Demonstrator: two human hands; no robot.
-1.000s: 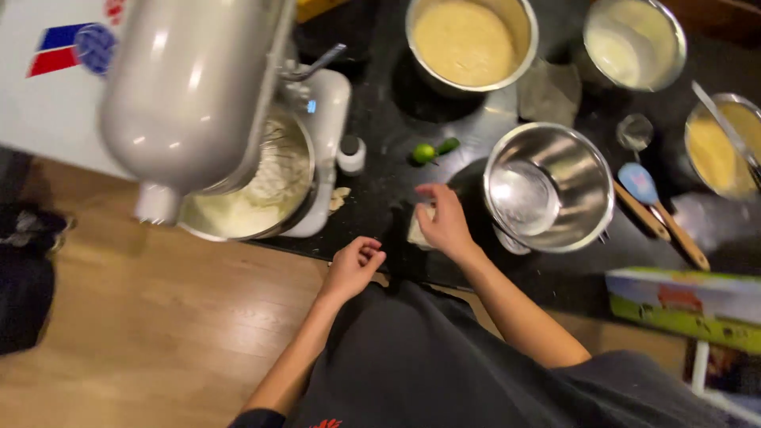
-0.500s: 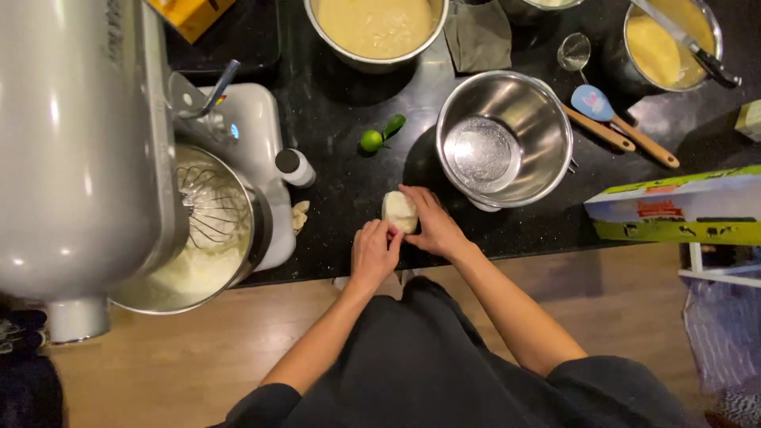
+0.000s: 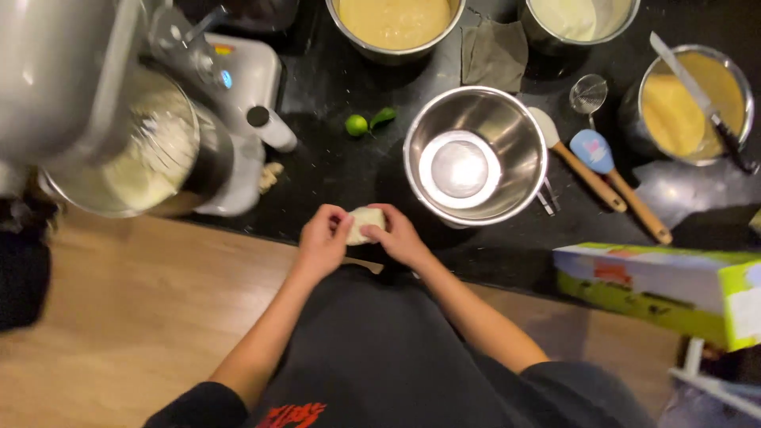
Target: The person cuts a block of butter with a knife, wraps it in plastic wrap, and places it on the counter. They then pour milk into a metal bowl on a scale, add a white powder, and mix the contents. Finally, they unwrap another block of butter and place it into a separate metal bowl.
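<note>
Countertop, black and speckled, runs across the whole upper part of the view, with wooden floor below its near edge. Biggest thing on it is the stand mixer at the left, head tilted over a bowl of pale cream. Next comes the long box, green and white, hanging past the counter's edge at the right. An empty steel bowl stands in the middle, with fuller bowls of yellow batter behind it and to the far right. Two wooden-handled spatulas lie just beside the steel bowl, slanting down to the right. A small lime sits between mixer and bowl.

Near the counter's front edge, the left hand and right hand meet around a small pale lump, off-white and soft-looking, slightly crumpled. Both hands pinch it from opposite sides, fingers curled close on it. Its long axis runs roughly left to right, between the two thumbs, though much of it is covered by fingers.
</note>
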